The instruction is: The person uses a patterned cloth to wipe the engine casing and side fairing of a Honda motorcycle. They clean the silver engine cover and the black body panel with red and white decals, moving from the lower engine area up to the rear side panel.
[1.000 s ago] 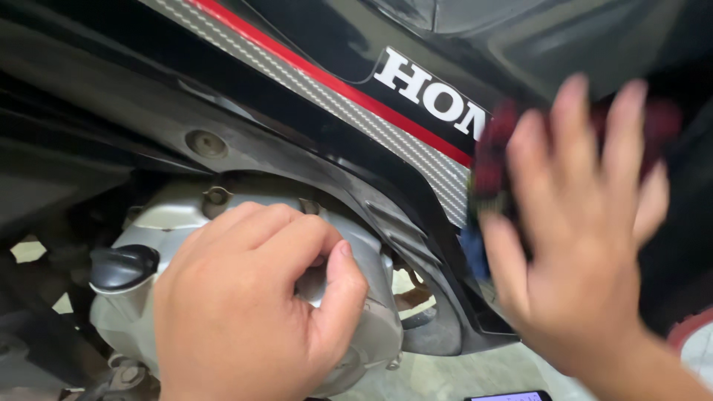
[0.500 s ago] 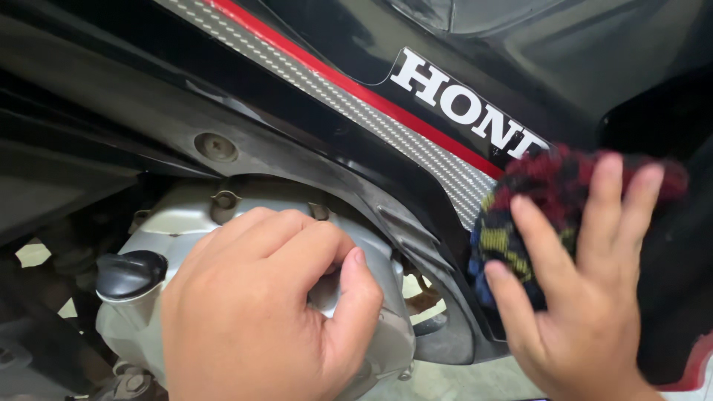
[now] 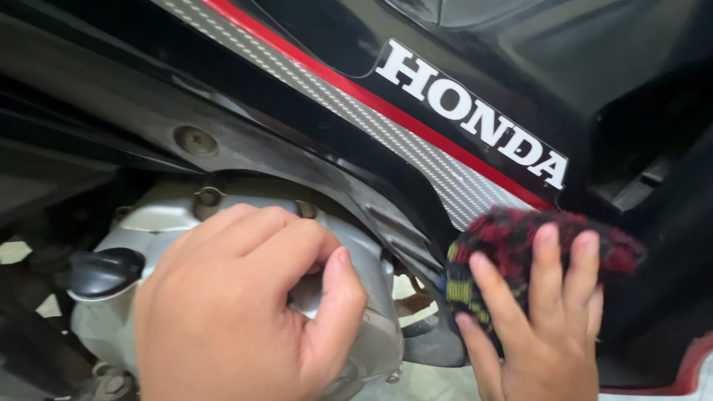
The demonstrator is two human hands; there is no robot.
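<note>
The red-and-black woven cleaning rag with a patch of yellow threads lay pressed flat against the lower edge of the glossy black motorcycle side panel, just below the point where the red stripe and grey carbon-pattern band ran down to meet it. The right hand covered the rag with fingers spread wide and flat, pinning it to the panel rather than gripping it; the rag's fuzzy rim stuck out above and to the right of the fingertips. To the rag's right the panel dropped into a dark recess, leaving some room along that side. To its left, the curved black plastic lip of the fairing stood close, with only a narrow gap down to the pale floor. Beyond that lip, the left hand rested on the rounded silver metal engine cover, fingers curled loosely inward and thumb upright against the cover's face; I cannot tell whether it held anything. A black plastic filler cap sat just left of that hand.
</note>
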